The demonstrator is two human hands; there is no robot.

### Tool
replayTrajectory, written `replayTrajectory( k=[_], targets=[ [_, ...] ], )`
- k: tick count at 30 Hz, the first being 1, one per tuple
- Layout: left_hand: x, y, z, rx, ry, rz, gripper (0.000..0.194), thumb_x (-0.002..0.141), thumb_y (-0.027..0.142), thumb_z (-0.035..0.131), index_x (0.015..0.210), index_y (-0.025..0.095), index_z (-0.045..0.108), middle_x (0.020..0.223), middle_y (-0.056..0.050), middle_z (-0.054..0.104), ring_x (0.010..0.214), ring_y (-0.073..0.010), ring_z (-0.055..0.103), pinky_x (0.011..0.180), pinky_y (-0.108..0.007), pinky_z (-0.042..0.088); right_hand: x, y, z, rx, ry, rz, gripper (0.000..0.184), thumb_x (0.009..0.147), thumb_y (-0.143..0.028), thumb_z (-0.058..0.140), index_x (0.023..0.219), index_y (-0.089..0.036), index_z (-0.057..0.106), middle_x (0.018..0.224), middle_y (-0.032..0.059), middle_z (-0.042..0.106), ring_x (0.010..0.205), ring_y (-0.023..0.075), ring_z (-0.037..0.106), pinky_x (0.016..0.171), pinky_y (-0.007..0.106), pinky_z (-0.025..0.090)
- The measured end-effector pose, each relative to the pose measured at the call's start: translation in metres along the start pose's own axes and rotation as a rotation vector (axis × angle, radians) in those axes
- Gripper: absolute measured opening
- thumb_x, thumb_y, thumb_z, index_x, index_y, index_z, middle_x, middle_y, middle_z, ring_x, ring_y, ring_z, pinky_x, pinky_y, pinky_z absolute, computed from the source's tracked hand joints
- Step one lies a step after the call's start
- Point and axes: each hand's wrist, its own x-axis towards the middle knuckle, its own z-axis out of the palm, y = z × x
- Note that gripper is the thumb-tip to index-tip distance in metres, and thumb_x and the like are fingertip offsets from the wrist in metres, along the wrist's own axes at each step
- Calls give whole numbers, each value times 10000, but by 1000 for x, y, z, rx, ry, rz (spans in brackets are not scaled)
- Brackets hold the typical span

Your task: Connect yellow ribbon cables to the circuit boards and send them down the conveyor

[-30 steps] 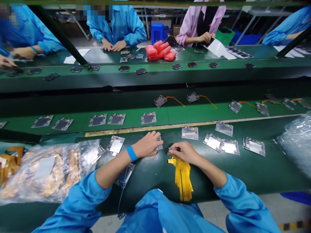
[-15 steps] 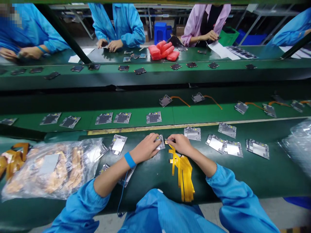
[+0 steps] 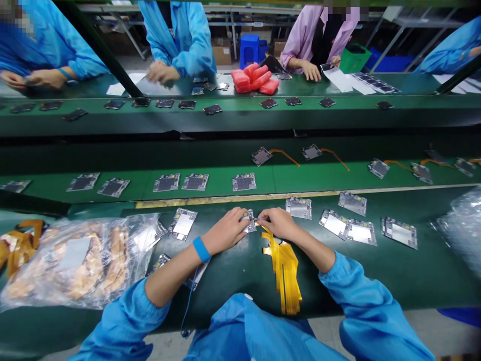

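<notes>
My left hand (image 3: 230, 228), wearing a blue wrist strap (image 3: 202, 249), pinches a small circuit board (image 3: 249, 219) flat on the green bench. Its fingers cover the board's left part. From the right, my right hand (image 3: 281, 223) grips slim grey tweezers (image 3: 262, 219), their tip at the board's right edge. Just below that hand lies a bunch of yellow flex cables (image 3: 285, 276), its upper end close to the tweezers. Whether a cable end touches the board is too small to tell.
Boards with white patches (image 3: 183, 224) lie on both sides of my hands. A clear bag of coiled orange cables (image 3: 82, 260) sits left, bubble wrap (image 3: 462, 230) right. Beyond runs a green belt (image 3: 210, 168) carrying boards. Co-workers (image 3: 176, 40) work across it beside red bundles (image 3: 253, 80).
The tweezers' tip has shifted slightly left to the board's edge. Boards on the near belt have slid right, those on the far belt left. My left hand stays nearly still.
</notes>
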Motion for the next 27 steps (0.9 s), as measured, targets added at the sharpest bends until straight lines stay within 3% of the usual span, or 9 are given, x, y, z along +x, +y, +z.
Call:
replayTrajectory(
  k=[10, 17, 24, 27],
  targets=[
    [-1, 0, 3, 16, 18, 25, 235, 1006, 229, 557, 1224, 192, 635, 1370, -178, 531, 1258, -327, 510, 1066, -535, 498, 14, -6, -10, -81, -89, -26, 165, 946, -321, 659, 974, -282, 816, 988, 16, 814, 977, 214, 733, 730, 254, 430],
    [1, 4, 6, 88, 14, 52, 390, 1042, 190, 464, 1404, 262, 591, 1368, -175, 536, 1249, -307, 514, 1054, -512, 493, 9, -9, -9, -113, -71, -5, 177, 951, -343, 661, 1021, -286, 814, 1030, 30, 816, 1015, 228, 735, 772, 259, 458],
    [2, 7, 5, 108, -19, 40, 365, 1044, 199, 472, 1371, 269, 619, 1371, -174, 528, 1268, -311, 496, 1080, -505, 458, 5, -7, -7, -103, -35, -18, 194, 975, -381, 658, 1084, -285, 788, 1059, 20, 803, 1015, 224, 725, 767, 258, 450],
    [3, 9, 3, 106, -35, 31, 338, 1045, 200, 475, 1330, 269, 643, 1361, -174, 529, 1269, -317, 497, 1077, -515, 465, 2, -7, -8, -100, 27, -83, 275, 1050, -415, 545, 1113, -274, 772, 1106, 31, 771, 1010, 203, 711, 769, 258, 434]
  ],
)
